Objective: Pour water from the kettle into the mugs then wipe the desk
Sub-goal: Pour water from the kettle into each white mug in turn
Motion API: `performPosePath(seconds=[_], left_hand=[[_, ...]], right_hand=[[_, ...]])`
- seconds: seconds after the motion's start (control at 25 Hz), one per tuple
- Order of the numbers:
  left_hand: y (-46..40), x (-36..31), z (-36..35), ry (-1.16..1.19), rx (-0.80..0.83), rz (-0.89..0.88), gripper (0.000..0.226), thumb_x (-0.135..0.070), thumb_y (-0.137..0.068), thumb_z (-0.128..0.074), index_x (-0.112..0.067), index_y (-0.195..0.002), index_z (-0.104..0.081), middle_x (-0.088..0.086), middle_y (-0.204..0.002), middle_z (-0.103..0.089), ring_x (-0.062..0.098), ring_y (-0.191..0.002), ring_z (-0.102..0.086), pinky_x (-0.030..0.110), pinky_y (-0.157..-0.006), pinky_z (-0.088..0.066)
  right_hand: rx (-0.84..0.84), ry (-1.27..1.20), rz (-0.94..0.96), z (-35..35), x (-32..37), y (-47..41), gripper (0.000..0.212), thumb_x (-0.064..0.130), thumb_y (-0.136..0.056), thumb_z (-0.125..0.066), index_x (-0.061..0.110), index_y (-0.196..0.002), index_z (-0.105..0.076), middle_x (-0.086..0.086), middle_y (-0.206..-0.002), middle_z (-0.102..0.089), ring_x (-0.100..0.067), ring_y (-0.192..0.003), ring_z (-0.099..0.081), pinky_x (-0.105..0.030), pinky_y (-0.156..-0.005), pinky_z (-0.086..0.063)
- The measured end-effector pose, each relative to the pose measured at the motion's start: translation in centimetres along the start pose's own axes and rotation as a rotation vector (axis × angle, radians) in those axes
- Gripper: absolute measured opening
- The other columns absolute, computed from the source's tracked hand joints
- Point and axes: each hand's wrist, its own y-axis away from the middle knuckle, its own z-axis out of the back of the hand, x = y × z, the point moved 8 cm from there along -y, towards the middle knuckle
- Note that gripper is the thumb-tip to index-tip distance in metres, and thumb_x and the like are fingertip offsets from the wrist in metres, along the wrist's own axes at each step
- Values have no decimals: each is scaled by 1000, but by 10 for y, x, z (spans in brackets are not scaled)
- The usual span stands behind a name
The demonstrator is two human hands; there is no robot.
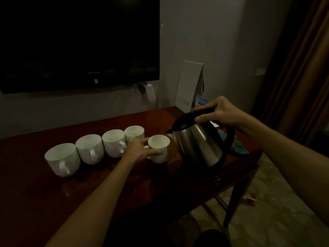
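Kettle (197, 145) of brushed steel gripped by right hand (220, 112), left hand (140, 150) holding rounded white mug (159, 148), glossy wooden table (99, 189).

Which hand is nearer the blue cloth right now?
Right. The right hand grips the kettle handle just above and in front of the blue cloth. The left hand holds a mug on the kettle's far side.

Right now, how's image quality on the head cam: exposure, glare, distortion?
Head view: underexposed, dim room; white mugs are the brightest things; soft highlights on the steel kettle; faint sheen on the desk; TV nearly black; wide-angle bowing at the edges.
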Motion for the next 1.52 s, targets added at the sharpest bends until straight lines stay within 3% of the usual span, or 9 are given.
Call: performPosePath(seconds=[0.32, 0.48, 0.64, 0.76, 1.04, 1.28, 1.52], left_hand=[[0, 1, 0, 2, 6, -13, 72, -35, -69, -89, -20, -134, -62, 4, -133, -65, 24, -126, -55, 40, -96, -48], [0, 3, 1, 2, 4, -1, 74, -35, -68, -89, -19, -135, -61, 4, -135, -64, 23, -127, -54, 37, -94, -47], [0, 4, 1, -8, 3, 12, 78, -38, -66, -90, -21, -136, -60, 4, -137, -63, 25, -129, -53, 44, -100, -47], [0, 3, 1, 3, -1, 15, 75, -33, -68, -89, -19, -136, -60, 5, -138, -62, 26, -130, -52, 40, -97, -45], [2, 0, 0, 4, -9, 14, 75, -30, -70, -89, -16, -137, -59, 7, -139, -61, 27, -132, -51, 36, -94, -43], [2, 1, 1, 17, 0, 20, 75, -32, -69, -89, -18, -137, -59, 6, -138, -61, 27, -131, -51, 39, -97, -44], [4, -2, 0, 15, 3, 8, 71, -30, -71, -88, -18, -136, -61, 6, -136, -63, 23, -125, -53, 35, -91, -42]], right_hand=[[14, 12, -1, -3, 3, -1, 31, 14, -84, -75, 12, -115, -70, 14, -59, -69, 1, -47, -56, -12, -48, -42], [23, 8, 3, -4, 7, -2, 29, 10, -86, -73, 12, -114, -69, 18, -61, -70, 4, -52, -61, -9, -48, -43], [21, 17, -6, -5, 5, -3, 29, 11, -85, -74, 11, -113, -70, 18, -64, -71, 4, -55, -62, -8, -50, -45], [12, 28, -11, -4, 3, -4, 30, 17, -83, -77, 13, -113, -73, 12, -70, -73, -5, -58, -64, -14, -53, -48], [20, 12, -26, -4, 4, -2, 34, 10, -85, -73, 3, -119, -69, 20, -61, -69, 6, -52, -60, -7, -48, -44], [29, 23, -14, -4, 5, -3, 29, 11, -85, -74, 11, -114, -70, 17, -62, -70, 4, -51, -60, -11, -48, -44], [23, 28, -13, -3, 3, -4, 32, 12, -85, -74, 7, -116, -70, 18, -63, -70, 5, -52, -60, -8, -48, -43]])
